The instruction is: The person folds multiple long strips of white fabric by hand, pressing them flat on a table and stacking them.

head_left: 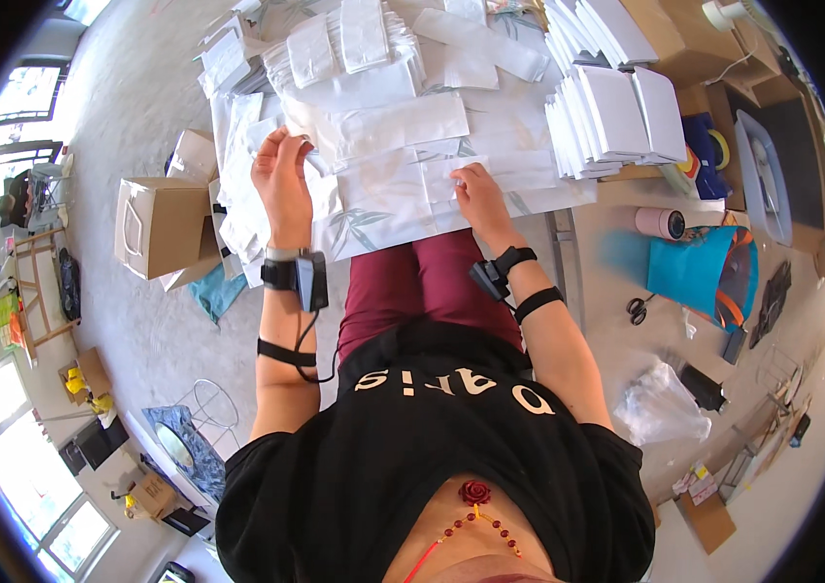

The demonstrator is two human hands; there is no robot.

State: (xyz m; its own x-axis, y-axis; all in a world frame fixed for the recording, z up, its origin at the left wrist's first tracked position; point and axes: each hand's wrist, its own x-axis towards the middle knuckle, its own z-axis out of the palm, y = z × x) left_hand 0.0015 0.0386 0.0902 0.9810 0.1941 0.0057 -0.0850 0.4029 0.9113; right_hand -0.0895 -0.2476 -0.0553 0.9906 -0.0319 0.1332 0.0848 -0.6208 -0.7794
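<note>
My left hand (283, 189) is over the left part of the table, its thumb and fingers drawn together. Anything thin between those fingertips is too small to make out. My right hand (482, 202) is by the near edge, its fingers pinched at a flat translucent plastic bag (519, 173). Between and beyond my hands lies another flat whitish bag (403, 129). Farther back is a fanned pile of similar bags (344, 83). Loose whitish sheets lie beside my left hand. A leaf-patterned cloth (369, 228) covers the table.
Stacks of flat white packs (611, 117) stand at the table's right. On the floor are a cardboard box (152, 228) at left, and a blue bag (694, 272), scissors (637, 310) and a pink cylinder (660, 222) at right. A clear plastic bag (663, 403) lies nearer me.
</note>
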